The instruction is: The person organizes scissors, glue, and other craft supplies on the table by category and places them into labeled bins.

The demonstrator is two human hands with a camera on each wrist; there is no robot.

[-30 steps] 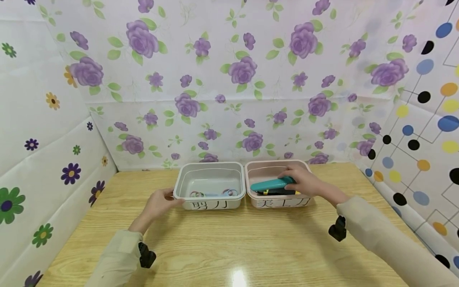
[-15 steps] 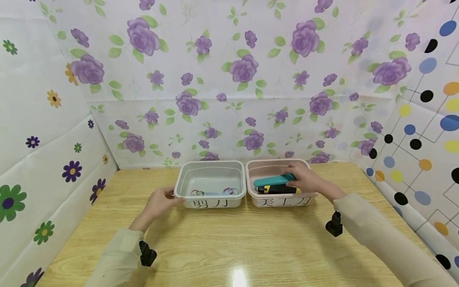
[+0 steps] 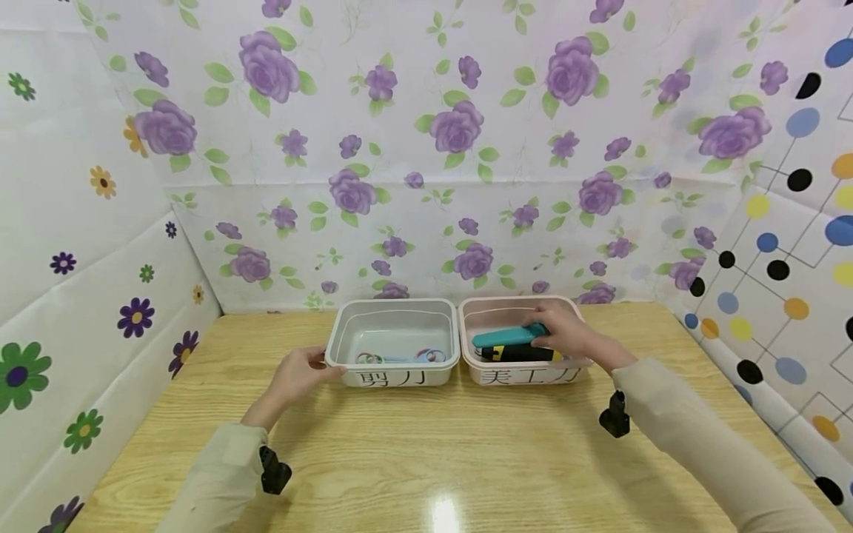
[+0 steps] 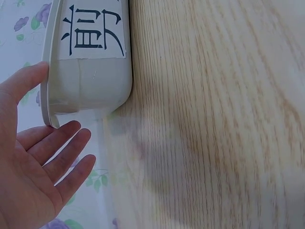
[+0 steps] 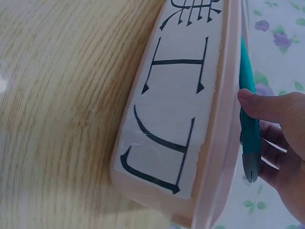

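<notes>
My right hand (image 3: 560,331) grips a teal utility knife (image 3: 500,337) by its dark end, thumb on one side and fingers on the other. The knife lies level inside the pink bin (image 3: 466,314), close over a black-and-yellow utility knife (image 3: 520,353). In the right wrist view the teal knife (image 5: 248,109) shows above the bin's rim. My left hand (image 3: 300,379) rests at the left front corner of the grey bin (image 3: 393,305). Its thumb touches the rim, and its other fingers (image 4: 71,176) lie loosely extended beside the corner.
Scissors (image 3: 400,358) with coloured handles lie in the grey bin. Both bins stand side by side at the back of the wooden table (image 3: 426,444), with character labels (image 3: 529,375) on their fronts. A floral cloth (image 3: 426,222) hangs right behind them.
The right hand has lowered the teal knife further into the pink bin and shifted it slightly right. More of the black-and-yellow knife shows. The left hand stays at the grey bin.
</notes>
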